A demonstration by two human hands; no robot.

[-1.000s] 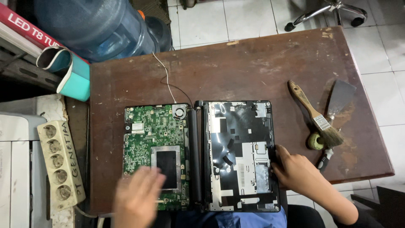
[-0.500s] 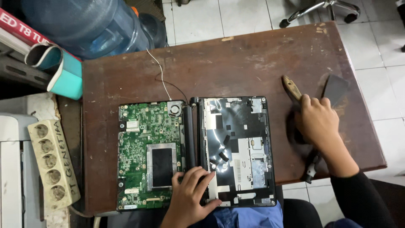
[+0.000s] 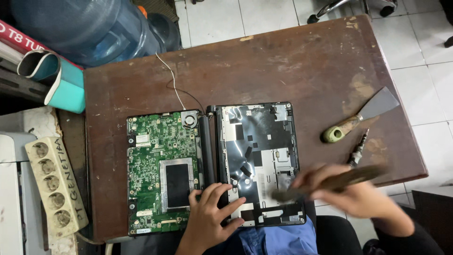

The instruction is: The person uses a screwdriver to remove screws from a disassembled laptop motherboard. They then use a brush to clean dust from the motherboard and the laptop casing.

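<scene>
We see a worn brown wooden table (image 3: 283, 61), scratched and blotched, with an opened laptop lying flat at its near edge. The left half is a green circuit board (image 3: 163, 172), densely studded with small parts, a dark rectangular plate in a metal frame at its middle and a round fan at its far right corner. The right half is a black plastic shell (image 3: 259, 160) with silvery foil patches and cut-out openings; a dark hinge bar runs between the halves.

Our left hand (image 3: 212, 219) rests flat, fingers spread and open, across the near end of the hinge, touching both board and shell, grasping nothing.

Our right hand (image 3: 344, 189) is clenched around the wooden handle of a paintbrush (image 3: 325, 182), which is blurred. The brush's long axis runs almost left to right, slightly tilted, with the dark bristle end pointing left over the shell's near right corner and the handle pointing right, past the table's near edge.

Right of the shell lie a putty knife (image 3: 361, 118) with a flat grey blade and green-tipped wooden handle, and a slim metal screwdriver (image 3: 357, 151). Off the table's left edge lies a cream power strip (image 3: 54, 189).
</scene>
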